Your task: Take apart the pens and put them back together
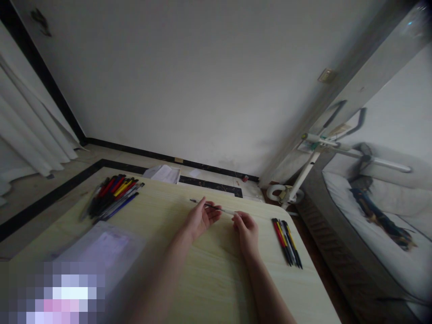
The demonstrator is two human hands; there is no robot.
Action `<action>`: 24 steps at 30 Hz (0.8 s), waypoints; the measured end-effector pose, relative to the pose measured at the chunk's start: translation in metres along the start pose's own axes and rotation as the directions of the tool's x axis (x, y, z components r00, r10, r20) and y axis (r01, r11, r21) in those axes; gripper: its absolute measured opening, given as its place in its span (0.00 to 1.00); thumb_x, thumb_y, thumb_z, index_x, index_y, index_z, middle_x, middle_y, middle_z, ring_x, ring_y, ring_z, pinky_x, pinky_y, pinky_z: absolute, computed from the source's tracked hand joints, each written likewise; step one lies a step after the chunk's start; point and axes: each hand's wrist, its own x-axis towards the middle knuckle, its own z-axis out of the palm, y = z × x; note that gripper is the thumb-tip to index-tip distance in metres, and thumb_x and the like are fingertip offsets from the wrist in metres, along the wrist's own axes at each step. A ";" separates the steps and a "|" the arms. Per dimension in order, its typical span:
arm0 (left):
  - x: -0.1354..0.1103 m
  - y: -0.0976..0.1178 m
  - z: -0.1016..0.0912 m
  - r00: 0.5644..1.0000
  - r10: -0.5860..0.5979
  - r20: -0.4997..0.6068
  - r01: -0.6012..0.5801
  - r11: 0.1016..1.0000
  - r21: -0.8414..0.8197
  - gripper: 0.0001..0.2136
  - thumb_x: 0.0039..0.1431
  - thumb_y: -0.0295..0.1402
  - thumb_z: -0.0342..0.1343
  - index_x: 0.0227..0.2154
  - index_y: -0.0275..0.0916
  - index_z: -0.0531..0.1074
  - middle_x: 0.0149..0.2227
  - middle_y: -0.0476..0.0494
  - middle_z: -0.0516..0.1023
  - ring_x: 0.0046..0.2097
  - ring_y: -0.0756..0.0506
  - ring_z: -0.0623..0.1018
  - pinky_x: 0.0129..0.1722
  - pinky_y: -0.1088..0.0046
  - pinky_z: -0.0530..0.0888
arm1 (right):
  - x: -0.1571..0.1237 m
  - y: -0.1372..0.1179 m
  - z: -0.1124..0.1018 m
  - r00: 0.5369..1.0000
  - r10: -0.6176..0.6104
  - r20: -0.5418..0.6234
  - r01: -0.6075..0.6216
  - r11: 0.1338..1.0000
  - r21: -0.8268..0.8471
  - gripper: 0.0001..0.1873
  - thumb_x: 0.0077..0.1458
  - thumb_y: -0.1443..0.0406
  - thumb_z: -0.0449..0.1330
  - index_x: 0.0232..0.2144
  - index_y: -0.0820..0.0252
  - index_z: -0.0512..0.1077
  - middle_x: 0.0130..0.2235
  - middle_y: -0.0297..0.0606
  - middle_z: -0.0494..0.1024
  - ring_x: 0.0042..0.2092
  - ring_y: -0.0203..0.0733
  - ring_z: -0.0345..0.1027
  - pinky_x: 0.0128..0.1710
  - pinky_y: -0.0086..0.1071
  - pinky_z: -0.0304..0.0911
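A thin pen (pixel 228 211), dark toward its left end and clear toward its right, spans my two hands above the middle of the table. My left hand (pixel 201 219) is turned palm up, with its thumb over the pen and its fingers loosely curled beneath. At the clear end, my right hand (pixel 247 227) pinches the pen between thumb and fingertips, which hide its tip. To the right of that hand lies a small row of pens (pixel 286 243) with red, yellow, clear and black barrels. A larger heap of mixed pens (pixel 113 195) sits at the table's far left.
The pale wooden table (pixel 209 279) has a clear plastic sleeve with paper (pixel 104 247) at its left. Beyond the far edge, a box with papers (pixel 164 173) stands on the floor by the wall. White exercise equipment (pixel 305 173) and a sofa (pixel 378 216) are at the right.
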 end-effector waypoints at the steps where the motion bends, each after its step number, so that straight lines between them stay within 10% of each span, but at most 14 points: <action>1: 0.000 0.000 0.000 1.000 0.000 0.003 0.000 1.000 0.000 0.12 0.54 0.39 0.48 0.29 0.34 0.66 0.34 0.36 0.76 0.32 0.45 0.76 0.36 0.67 0.71 | 0.000 0.001 0.000 1.000 0.004 -0.001 -0.004 1.000 0.007 0.14 0.45 0.57 0.58 0.29 0.63 0.69 0.24 0.35 0.70 0.23 0.32 0.59 0.20 0.26 0.55; 24: 0.001 0.000 -0.002 1.000 0.005 0.017 -0.005 1.000 -0.013 0.12 0.53 0.40 0.49 0.30 0.34 0.66 0.34 0.36 0.76 0.31 0.45 0.76 0.34 0.68 0.71 | 0.004 0.010 -0.004 0.998 0.054 -0.043 -0.045 0.983 0.177 0.12 0.44 0.59 0.60 0.29 0.62 0.69 0.24 0.33 0.70 0.22 0.30 0.58 0.22 0.25 0.55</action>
